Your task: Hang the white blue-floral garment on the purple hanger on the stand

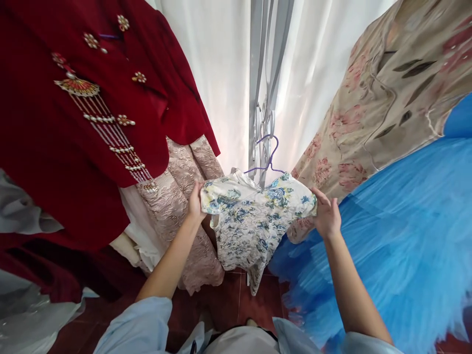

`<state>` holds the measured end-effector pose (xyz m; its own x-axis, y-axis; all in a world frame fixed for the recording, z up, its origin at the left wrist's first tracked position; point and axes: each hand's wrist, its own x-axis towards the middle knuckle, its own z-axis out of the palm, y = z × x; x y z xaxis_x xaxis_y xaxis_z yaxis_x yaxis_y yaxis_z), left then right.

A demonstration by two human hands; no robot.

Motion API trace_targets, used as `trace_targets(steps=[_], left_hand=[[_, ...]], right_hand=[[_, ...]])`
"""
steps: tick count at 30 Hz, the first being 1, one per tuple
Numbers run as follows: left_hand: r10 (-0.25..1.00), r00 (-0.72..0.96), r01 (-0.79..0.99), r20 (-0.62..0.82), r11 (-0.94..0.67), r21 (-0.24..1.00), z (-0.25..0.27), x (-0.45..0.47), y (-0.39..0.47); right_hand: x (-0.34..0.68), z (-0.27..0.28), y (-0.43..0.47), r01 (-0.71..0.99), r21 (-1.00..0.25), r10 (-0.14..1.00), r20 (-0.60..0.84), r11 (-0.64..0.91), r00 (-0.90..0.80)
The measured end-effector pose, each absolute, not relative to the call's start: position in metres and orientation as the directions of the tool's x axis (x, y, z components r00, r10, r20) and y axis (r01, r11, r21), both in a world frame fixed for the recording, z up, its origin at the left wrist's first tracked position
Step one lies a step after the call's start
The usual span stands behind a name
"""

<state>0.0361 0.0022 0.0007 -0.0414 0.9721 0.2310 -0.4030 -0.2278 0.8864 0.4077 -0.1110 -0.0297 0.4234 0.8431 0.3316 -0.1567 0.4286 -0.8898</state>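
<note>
Head view, only feed I've got. Centre of frame: small floral dress [254, 221], white with blue flowers, on a purple hanger [268, 155]. Hanger hook sits just above the collar, in front of a grey metal grille [262, 73]; can't tell if it's hooked on anything.

Left hand [195, 201], left of centre: fingers closed on the dress's left shoulder, pinching the fabric edge. Right hand [326, 214], right of centre: fingers wrapped round the right sleeve edge, thumb on top, gripping it. Dress is stretched flat between the two hands, hem hanging down toward the red tile floor [228, 300].

Around it: red robe [73, 147] with pearl and gold trim fills upper left; pink brocade skirt [184, 211] just behind the left hand, touching the dress. Beige floral gown [387, 98] upper right. Blue tulle skirt [398, 236] lower right, right forearm passing over it. White curtain [217, 73] across top centre, backlit. Pale blue sleeves at the bottom edge.
</note>
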Motion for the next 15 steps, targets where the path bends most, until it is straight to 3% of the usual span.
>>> trace_targets(steps=[3, 6, 10, 12, 14, 15], left_hand=[[0.836, -0.122, 0.03, 0.535, -0.535, 0.844, 0.033, 0.036, -0.014], [0.674, 0.075, 0.334, 0.734, -0.711, 0.619, 0.073, 0.049, -0.02], [0.48, 0.477, 0.405, 0.737, -0.864, 0.3, 0.088, 0.079, -0.012], [0.4, 0.545, 0.348, 0.737, -0.908, 0.235, 0.073, 0.093, -0.008], [0.409, 0.484, 0.304, 0.774, -0.908, 0.29, 0.051, 0.104, -0.006], [0.444, 0.431, 0.294, 0.785, -0.892, 0.343, 0.04, 0.109, -0.007]], right_hand=[[0.417, -0.015, -0.124, 0.011, -0.898, 0.771, 0.385, 0.441, 0.508], [0.419, -0.002, -0.142, 0.042, -0.857, 0.615, 0.402, 0.514, 0.678], [0.406, 0.012, -0.192, 0.297, -0.63, 0.192, 0.589, 0.718, 0.785], [0.383, 0.019, -0.227, 0.431, -0.477, 0.007, 0.677, 0.766, 0.736], [0.345, 0.027, -0.26, 0.41, -0.438, 0.046, 0.726, 0.8, 0.686], [0.321, 0.031, -0.273, 0.288, -0.485, 0.252, 0.774, 0.826, 0.581]])
